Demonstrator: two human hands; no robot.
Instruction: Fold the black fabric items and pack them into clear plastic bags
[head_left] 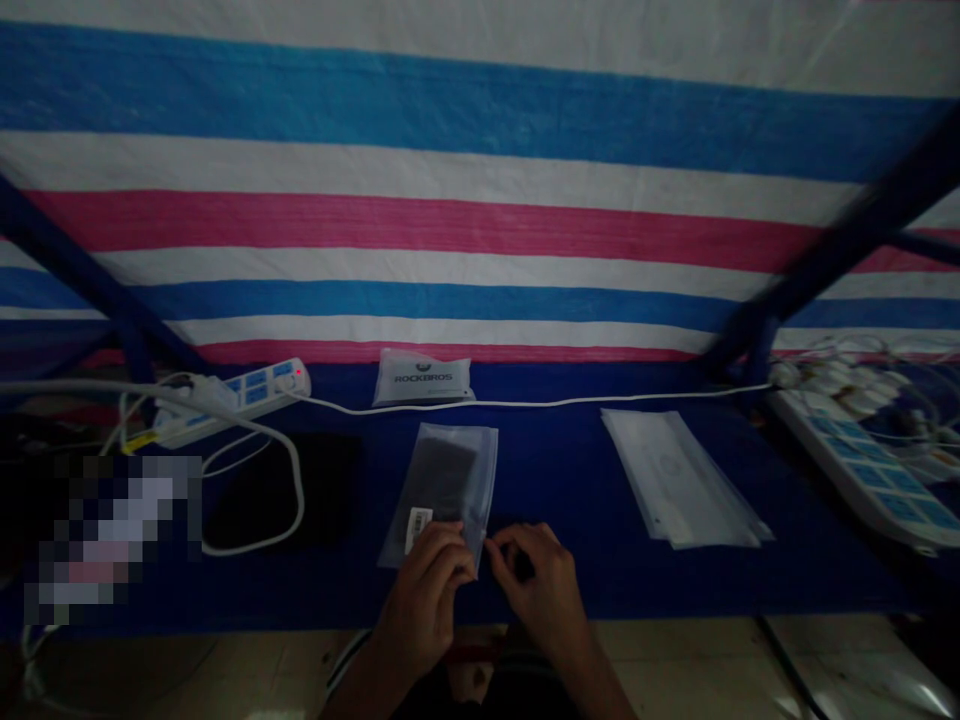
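A clear plastic bag (442, 480) lies on the dark blue table cover (570, 570), with a dark flat item and a white barcode label inside. My left hand (424, 600) grips the bag's lower edge between thumb and fingers. My right hand (536, 585) reaches in from the right, its fingertips pinching the bag's lower right corner. The hands hide the bottom of the bag.
A stack of clear plastic bags (679, 480) lies to the right. Behind stand a white ROCKBROS packet (422, 378) and a white power strip (232, 400) with cables. Another power strip (862, 460) sits at the right, before a striped tarp (450, 230).
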